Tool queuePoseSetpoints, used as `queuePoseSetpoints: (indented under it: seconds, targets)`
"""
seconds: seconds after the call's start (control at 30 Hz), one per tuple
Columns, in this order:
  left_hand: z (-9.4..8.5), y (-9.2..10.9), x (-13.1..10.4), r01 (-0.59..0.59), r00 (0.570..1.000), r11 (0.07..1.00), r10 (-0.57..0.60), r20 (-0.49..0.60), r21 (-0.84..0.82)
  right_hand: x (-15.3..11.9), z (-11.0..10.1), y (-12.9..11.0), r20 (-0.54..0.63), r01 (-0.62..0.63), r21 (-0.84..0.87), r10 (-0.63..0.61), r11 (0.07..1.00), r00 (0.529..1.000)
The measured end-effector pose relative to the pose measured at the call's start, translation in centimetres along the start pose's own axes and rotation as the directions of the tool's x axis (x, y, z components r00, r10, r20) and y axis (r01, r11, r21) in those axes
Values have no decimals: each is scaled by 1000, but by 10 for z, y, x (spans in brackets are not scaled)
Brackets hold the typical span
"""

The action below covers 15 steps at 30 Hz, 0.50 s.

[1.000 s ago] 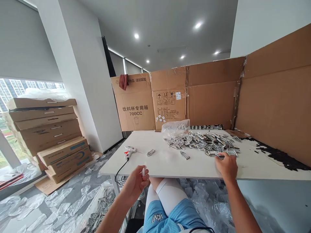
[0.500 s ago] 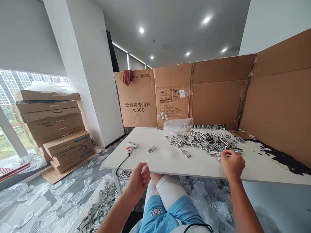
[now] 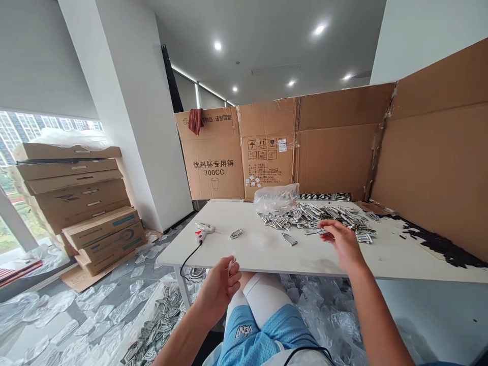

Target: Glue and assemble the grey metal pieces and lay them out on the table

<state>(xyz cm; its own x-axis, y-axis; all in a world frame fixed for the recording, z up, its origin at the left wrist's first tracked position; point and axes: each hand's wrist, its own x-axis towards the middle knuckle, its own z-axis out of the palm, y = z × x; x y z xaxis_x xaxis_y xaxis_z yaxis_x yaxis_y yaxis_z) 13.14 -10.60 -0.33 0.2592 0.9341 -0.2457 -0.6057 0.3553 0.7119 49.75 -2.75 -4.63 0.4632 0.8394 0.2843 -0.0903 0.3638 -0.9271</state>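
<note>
My right hand (image 3: 341,244) is raised over the table with a thin metal piece (image 3: 314,231) pinched between thumb and fingers, its end pointing left. Behind it spreads a pile of elongated silver metal pieces with dark edges (image 3: 284,219). In front of the table edge, my left hand (image 3: 221,282) is curled around a small white piece (image 3: 231,263), whose kind I cannot make out. Two single metal pieces lie apart on the tabletop, one in the middle (image 3: 290,239) and one further left (image 3: 237,234).
A white hot glue gun (image 3: 205,231) with a black cord lies at the left of the white table (image 3: 263,256). A clear plastic bag (image 3: 276,197) touches the pile. Black strips (image 3: 444,249) lie at right. Cardboard walls (image 3: 335,147) stand behind; a bin of metal pieces (image 3: 152,325) is below.
My right hand has lifted from the pile's right side and moved left, now showing a metal piece in its fingers. My left hand has stayed nearly in place.
</note>
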Motion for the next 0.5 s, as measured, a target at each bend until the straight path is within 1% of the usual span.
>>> queuePoseSetpoints:
  seconds: [0.07, 0.13, 0.2, 0.27, 0.33, 0.43, 0.5]
  targets:
    - [1, 1, -2, 4, 1000, 1000, -4, 11, 5, -10, 13, -10, 151, -16, 59, 7, 998, 989]
    - [1, 2, -4, 0, 1000, 1000, 0, 21, 23, -20, 26, -20, 294, -25, 74, 2, 997, 956]
    - [1, 2, -5, -1, 1000, 998, 0, 31, 58, -31, 38, -27, 401, -22, 61, -4, 998, 916]
    - [1, 2, -6, -1, 999, 993, -4, 41, 116, -41, 50, -33, 474, -5, 42, -15, 999, 880]
    - [0, 2, -7, -26, 998, 979, 14, 59, 203, -50, 62, -36, 529, 20, 36, -36, 999, 848]
    - [0, 1, -9, -97, 990, 928, 54, 127, 359, -61, 78, -37, 614, 56, 30, -63, 998, 787]
    - [1, 1, -11, -129, 982, 885, 51, 184, 447, -67, 86, -37, 663, 91, 21, -82, 996, 744]
